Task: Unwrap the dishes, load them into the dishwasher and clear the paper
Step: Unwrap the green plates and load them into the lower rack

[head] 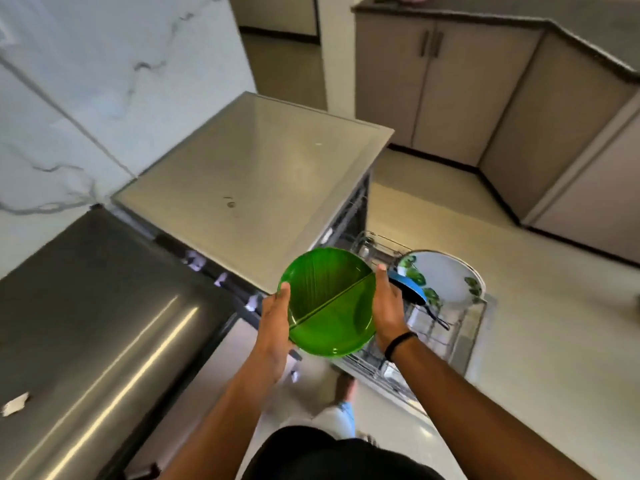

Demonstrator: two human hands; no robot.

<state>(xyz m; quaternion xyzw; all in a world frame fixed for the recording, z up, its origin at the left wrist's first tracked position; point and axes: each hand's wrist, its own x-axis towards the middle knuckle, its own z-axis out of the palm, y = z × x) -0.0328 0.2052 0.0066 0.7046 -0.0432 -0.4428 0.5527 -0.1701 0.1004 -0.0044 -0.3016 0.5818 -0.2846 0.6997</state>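
A clear green divided plate is held in the air between both hands, above the front corner of the dishwasher. My left hand grips its left rim with the thumb on top. My right hand grips its right rim. Below and to the right, the pulled-out dishwasher rack holds a white plate with green leaf print standing upright and a blue-and-black utensil beside it. No wrapping paper shows on the green plate.
The dishwasher's flat grey top lies ahead. A steel appliance with a scrap of paper on it stands at left. Beige cabinets line the back and right. Open floor lies right of the rack.
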